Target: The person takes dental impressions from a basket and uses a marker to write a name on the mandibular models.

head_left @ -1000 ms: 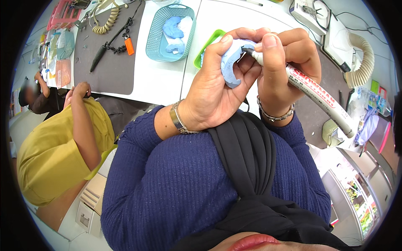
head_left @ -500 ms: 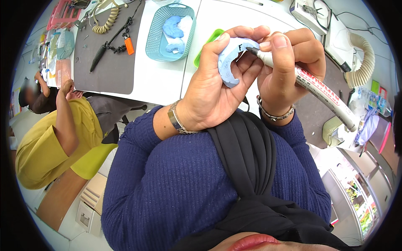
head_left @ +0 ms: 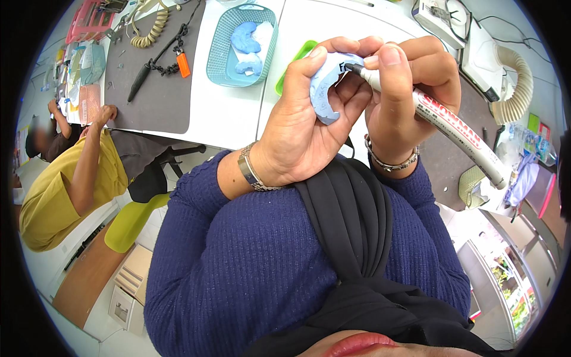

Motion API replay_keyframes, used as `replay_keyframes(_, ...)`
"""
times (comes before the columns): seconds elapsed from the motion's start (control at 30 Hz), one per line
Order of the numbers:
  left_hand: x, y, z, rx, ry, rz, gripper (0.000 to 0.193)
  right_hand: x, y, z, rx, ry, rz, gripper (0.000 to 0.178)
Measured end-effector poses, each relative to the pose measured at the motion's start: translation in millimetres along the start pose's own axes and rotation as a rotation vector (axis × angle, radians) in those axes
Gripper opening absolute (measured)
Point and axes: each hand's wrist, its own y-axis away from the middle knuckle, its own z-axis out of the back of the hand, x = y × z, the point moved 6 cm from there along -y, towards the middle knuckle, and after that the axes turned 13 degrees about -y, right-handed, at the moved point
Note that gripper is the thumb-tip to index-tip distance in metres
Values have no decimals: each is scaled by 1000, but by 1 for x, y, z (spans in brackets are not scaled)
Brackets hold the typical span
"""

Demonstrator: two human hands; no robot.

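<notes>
My left hand point(head_left: 294, 134) is closed round a pale blue horseshoe-shaped dental cast point(head_left: 321, 95), its flat face turned up toward me. Faint pencil-like writing runs along one arm of the curve, and bold black marks stand near the other end. A grey-white marker pen point(head_left: 455, 131) is gripped in my right hand point(head_left: 410, 89), between thumb and fingers. Its black tip touches or nearly touches the cast beside the black marks. My right fingertips are close against the left ones at the cast's edge, hiding part of it.
A teal basket point(head_left: 212, 56) holds more blue casts point(head_left: 245, 38). Partly behind my left hand is a green tray point(head_left: 304, 50). On the dark mat point(head_left: 172, 113) lies a black corded handpiece point(head_left: 140, 82). A ribbed hose point(head_left: 520, 77) stands right. A person in yellow point(head_left: 71, 190) is at left.
The black mark on the cast has grown by further strokes. My right hand and the marker have shifted slightly left and up. The person in yellow has moved leftward, away from the green chair.
</notes>
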Motion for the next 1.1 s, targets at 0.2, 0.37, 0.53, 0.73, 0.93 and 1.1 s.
replay_keyframes(0.2, 2, 0, 5, 78, 57, 11, 30, 0, 1, 2, -66, -98, 49, 16)
replay_keyframes(0.37, 2, 1, 4, 48, 46, 8, 30, -4, 4, 4, -50, -51, 6, 17)
replay_keyframes(0.53, 2, 0, 3, 43, 44, 11, 29, -7, 8, 8, -51, -1, 9, 17)
replay_keyframes(0.73, 1, 0, 3, 63, 57, 4, 29, -2, 2, 2, -42, -25, -7, 17)
replay_keyframes(0.93, 1, 1, 4, 77, 91, 0, 30, -7, 3, 4, -181, -183, -110, 16)
replay_keyframes(1.1, 1, 0, 4, 106, 100, -9, 31, -5, 3, 5, -72, -18, -87, 16)
